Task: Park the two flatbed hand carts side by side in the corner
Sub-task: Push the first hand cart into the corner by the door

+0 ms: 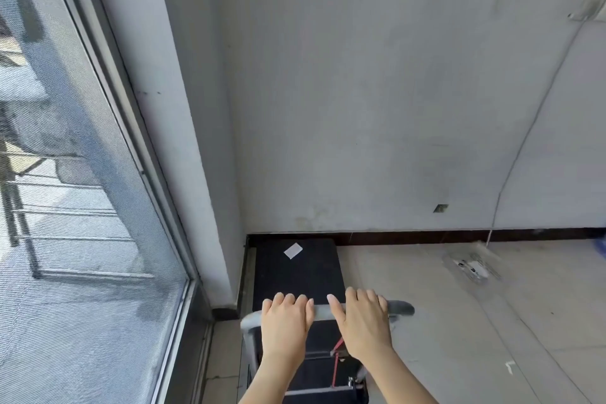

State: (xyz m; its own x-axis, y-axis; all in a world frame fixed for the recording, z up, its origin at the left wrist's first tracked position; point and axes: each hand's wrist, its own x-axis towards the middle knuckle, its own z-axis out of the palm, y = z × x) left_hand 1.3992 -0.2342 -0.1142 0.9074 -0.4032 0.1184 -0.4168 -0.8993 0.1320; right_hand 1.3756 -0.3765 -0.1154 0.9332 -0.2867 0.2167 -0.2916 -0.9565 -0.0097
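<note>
Both hands, left hand [286, 321] and right hand [365, 321], gripping cart handle [323, 311]; cart [296, 272] in corner

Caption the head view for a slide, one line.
Both hands, left and right, grip the handle of a black cart nosed into the corner.

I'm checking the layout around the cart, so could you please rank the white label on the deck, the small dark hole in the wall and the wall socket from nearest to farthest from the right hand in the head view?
From the right hand on the cart handle:
1. White label, on the black deck, ahead and to the left.
2. Small dark hole, low on the wall, ahead and to the right.
3. Wall socket, high up at far right.
</note>
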